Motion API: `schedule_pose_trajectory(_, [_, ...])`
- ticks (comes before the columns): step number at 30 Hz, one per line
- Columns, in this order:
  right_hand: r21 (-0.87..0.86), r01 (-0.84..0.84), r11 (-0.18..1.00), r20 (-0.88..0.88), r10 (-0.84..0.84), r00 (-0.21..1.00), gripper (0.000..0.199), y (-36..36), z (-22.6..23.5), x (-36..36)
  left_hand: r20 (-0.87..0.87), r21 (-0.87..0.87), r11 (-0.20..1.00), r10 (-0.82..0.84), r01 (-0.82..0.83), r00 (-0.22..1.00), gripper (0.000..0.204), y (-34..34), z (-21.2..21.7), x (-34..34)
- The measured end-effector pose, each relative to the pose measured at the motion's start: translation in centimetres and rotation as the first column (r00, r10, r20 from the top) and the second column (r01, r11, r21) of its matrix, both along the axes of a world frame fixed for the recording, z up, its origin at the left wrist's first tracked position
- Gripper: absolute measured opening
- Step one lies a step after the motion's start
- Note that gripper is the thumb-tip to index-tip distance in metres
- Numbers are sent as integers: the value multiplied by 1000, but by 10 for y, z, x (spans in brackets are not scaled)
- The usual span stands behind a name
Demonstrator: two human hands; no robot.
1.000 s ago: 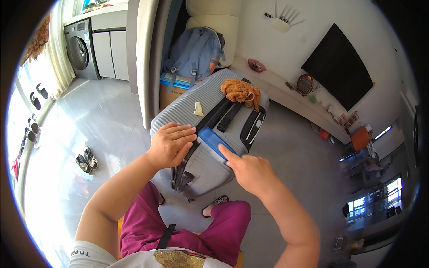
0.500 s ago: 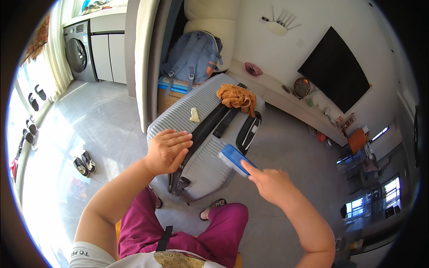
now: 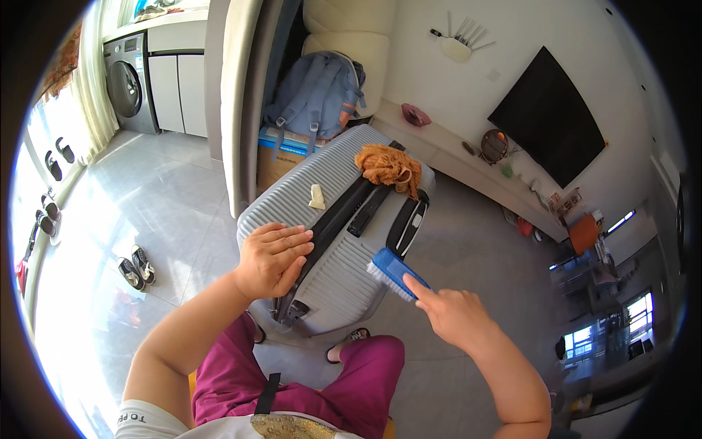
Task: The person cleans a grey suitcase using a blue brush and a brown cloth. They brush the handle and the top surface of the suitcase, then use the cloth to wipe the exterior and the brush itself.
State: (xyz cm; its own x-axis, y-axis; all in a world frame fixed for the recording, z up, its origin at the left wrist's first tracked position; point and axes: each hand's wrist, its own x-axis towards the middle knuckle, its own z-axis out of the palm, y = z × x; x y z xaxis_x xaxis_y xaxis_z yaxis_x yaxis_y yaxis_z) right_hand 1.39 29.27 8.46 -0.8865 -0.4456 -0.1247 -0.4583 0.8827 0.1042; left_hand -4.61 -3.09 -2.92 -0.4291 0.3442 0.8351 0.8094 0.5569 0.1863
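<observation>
- The right hand (image 3: 457, 314) grips a blue scrubbing brush (image 3: 401, 274), fingers curled about its near end and the index finger laid along its back.
- The brush projects ahead and left of that grip, pale bristles facing the suitcase's right edge; whether they touch it, I cannot tell.
- The left hand (image 3: 273, 256) grasps nothing: it lies flat, fingers extended together, palm down on the grey ribbed hard-shell suitcase (image 3: 344, 272), left of the brush grip.
- The suitcase lies on its side, stretching ahead of both hands; a black band (image 3: 338, 214) runs just beside the left fingertips.
- Ahead of the left hand, a small cream-coloured piece (image 3: 316, 197) rests on the shell.
- Farther ahead, left of the brush grip, a crumpled orange-brown cloth (image 3: 387, 167) sits on top.
- A black carry handle (image 3: 406, 223) is just beyond the brush.
- Beyond the suitcase, a blue-grey backpack (image 3: 318, 91) sits on a cardboard box (image 3: 278, 165).
</observation>
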Motion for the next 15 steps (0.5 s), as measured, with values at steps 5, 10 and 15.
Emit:
schedule_pose_trajectory(5, [-105,-104,989,-74,97,993,45,-59,-16,-46,1,5,1000,5,-5,1000,18,2,5,1])
schedule_pose_trajectory(10, [-59,-47,997,-10,46,999,45,-12,-2,-16,0,-14,1000,-14,14,1000,17,-5,9,2])
schedule_pose_trajectory(15, [-71,14,997,-14,-15,1000,46,-7,-3,-6,-4,10,1000,11,-11,1000,17,4,11,6])
